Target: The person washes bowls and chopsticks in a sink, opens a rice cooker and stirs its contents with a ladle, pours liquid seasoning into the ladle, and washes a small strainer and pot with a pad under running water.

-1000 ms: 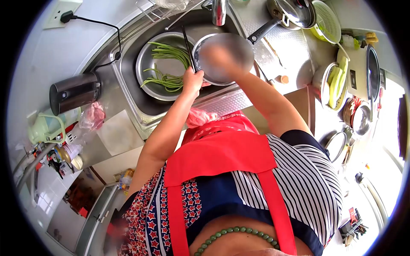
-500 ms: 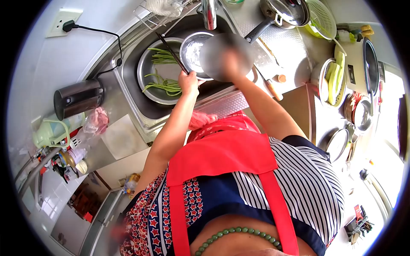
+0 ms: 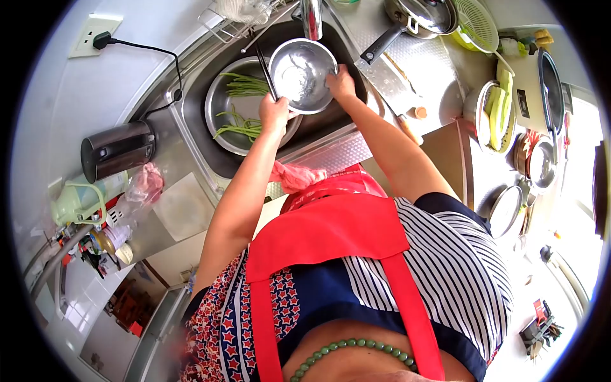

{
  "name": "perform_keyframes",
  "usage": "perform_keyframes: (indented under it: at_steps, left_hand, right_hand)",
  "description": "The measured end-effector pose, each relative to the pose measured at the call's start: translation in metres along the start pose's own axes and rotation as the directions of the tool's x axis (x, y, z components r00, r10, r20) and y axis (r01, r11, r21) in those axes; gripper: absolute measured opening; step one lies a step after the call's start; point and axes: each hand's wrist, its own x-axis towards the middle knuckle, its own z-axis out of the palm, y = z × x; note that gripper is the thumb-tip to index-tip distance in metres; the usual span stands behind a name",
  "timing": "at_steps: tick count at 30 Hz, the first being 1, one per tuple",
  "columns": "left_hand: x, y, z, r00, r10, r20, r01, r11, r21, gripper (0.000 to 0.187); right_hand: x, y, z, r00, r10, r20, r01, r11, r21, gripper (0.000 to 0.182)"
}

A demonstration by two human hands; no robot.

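A shiny metal bowl (image 3: 304,77) is held over the sink (image 3: 321,134), tilted so that its inside shows. My right hand (image 3: 342,84) grips its right rim. At the lower left of the bowl, my left hand (image 3: 274,116) is closed around a pair of dark chopsticks (image 3: 265,71) and also touches the bowl's rim. The chopsticks point up and away, left of the bowl. Beneath my left hand, a wide metal basin (image 3: 211,109) rests in the sink with long green beans (image 3: 245,84) lying in two bunches. My left forearm and hand cover part of the basin.
The faucet (image 3: 312,19) rises behind the bowl. On the right counter lie a cleaver (image 3: 389,83) and a wooden-handled knife (image 3: 410,130), near a lidded pan (image 3: 423,16) and a green strainer (image 3: 477,25). An electric kettle (image 3: 118,149) stands on the left.
The bowl has shifted slightly right and up, its inside now in fuller view. My right hand, blurred before, shows clearly at the rim. The chopsticks stand more upright.
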Motion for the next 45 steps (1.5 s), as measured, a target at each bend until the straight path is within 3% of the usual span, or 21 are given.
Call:
perform_keyframes:
  at_steps: [2,5,6,8,11,14,15,16,20,25,29,30,31,34,35,36,38,40,41,43,45]
  left_hand:
    - [0.001,0.0,-0.002,1.0,0.009,-0.024,-0.011,0.998,-0.065,0.02]
    - [-0.003,0.0,0.007,0.994,0.031,-0.108,-0.044,0.993,-0.112,0.02]
    - [-0.001,-0.008,0.011,0.997,-0.006,-0.075,-0.009,0.982,-0.19,0.022]
    - [-0.016,-0.011,0.028,0.988,-0.001,-0.155,-0.039,0.966,-0.254,0.022]
    - [-0.013,-0.034,0.021,0.988,0.032,-0.149,-0.075,0.953,-0.293,0.026]
    - [-0.012,-0.03,0.007,0.995,-0.017,-0.1,-0.004,0.977,-0.213,0.032]
    - [-0.017,-0.027,0.006,0.997,0.002,-0.076,-0.019,0.974,-0.224,0.031]
    - [-0.022,-0.023,0.006,0.997,-0.017,-0.078,0.0,0.978,-0.207,0.031]
    - [-0.026,-0.015,0.006,0.996,-0.071,-0.052,0.062,0.986,-0.152,0.031]
    - [-0.012,-0.003,0.004,0.998,-0.06,-0.033,0.056,0.99,-0.128,0.028]
    - [0.001,-0.005,0.005,0.997,-0.044,-0.07,0.033,0.988,-0.153,0.021]
    - [0.004,-0.008,0.006,0.995,-0.039,-0.087,0.025,0.988,-0.152,0.02]
    - [0.002,-0.005,0.007,0.994,-0.047,-0.094,0.032,0.986,-0.162,0.019]
    - [-0.003,-0.023,0.02,0.977,0.115,-0.178,-0.117,0.993,-0.002,0.02]
    - [0.009,-0.049,0.023,0.917,0.325,-0.231,-0.313,0.946,0.091,0.022]
    - [0.014,-0.056,0.021,0.932,0.29,-0.217,-0.295,0.955,0.009,0.025]
    - [0.001,-0.029,0.017,0.987,0.019,-0.158,-0.043,0.987,-0.152,0.028]
    - [0.0,-0.024,0.007,0.995,0.013,-0.096,-0.036,0.969,-0.243,0.028]
    - [-0.006,-0.015,0.004,0.997,-0.018,-0.071,0.005,0.983,-0.183,0.027]
    - [-0.008,-0.009,-0.005,0.997,-0.081,-0.013,0.08,0.994,-0.07,0.026]
    - [0.002,-0.005,-0.011,0.989,-0.135,0.057,0.134,0.991,0.023,0.026]
  right_hand:
    - [-0.007,-0.005,0.004,0.993,0.046,-0.105,-0.033,0.992,0.121,0.042]
    - [-0.039,-0.014,0.021,0.939,0.274,-0.206,-0.219,0.942,0.254,0.045]
    - [-0.039,0.009,0.044,0.904,0.41,-0.12,-0.346,0.867,0.358,0.047]
    - [-0.061,0.011,0.066,0.849,0.516,-0.114,-0.421,0.791,0.445,0.052]
    - [-0.069,-0.003,0.051,0.821,0.572,0.003,-0.533,0.764,0.364,0.053]
    - [-0.044,0.001,0.03,0.949,0.314,0.015,-0.313,0.94,0.135,0.053]
    - [-0.031,0.008,0.023,0.992,0.128,0.005,-0.128,0.991,0.031,0.053]
    - [-0.016,0.014,0.017,0.998,-0.062,0.016,0.063,0.995,-0.073,0.054]
    - [0.026,-0.009,0.0,0.948,-0.225,0.227,0.302,0.862,-0.408,0.051]
    - [0.011,-0.026,-0.001,1.0,0.012,0.023,-0.005,0.962,-0.275,0.047]
    - [-0.028,0.01,0.034,0.956,0.263,-0.133,-0.278,0.954,-0.109,0.056]
    - [-0.041,0.007,0.038,0.925,0.35,-0.149,-0.36,0.932,-0.049,0.053]
    - [-0.056,-0.009,0.036,0.887,0.448,-0.117,-0.42,0.885,0.2,0.041]
    - [-0.052,0.003,0.074,0.748,0.662,-0.045,-0.581,0.687,0.437,0.043]
    - [-0.052,-0.001,0.08,0.702,0.711,-0.032,-0.625,0.638,0.449,0.044]
    - [-0.049,0.0,0.08,0.752,0.657,-0.057,-0.588,0.707,0.394,0.044]
    - [-0.047,0.009,0.076,0.837,0.54,-0.089,-0.502,0.823,0.266,0.043]
    - [-0.033,0.0,0.041,0.953,0.287,-0.096,-0.286,0.958,0.024,0.046]
    - [-0.018,0.012,0.028,0.997,0.078,-0.028,-0.077,0.997,0.033,0.049]
    - [0.009,0.013,0.008,0.988,-0.079,0.136,0.093,0.991,-0.098,0.052]
    - [0.026,0.01,0.006,0.97,-0.217,0.106,0.232,0.959,-0.162,0.046]
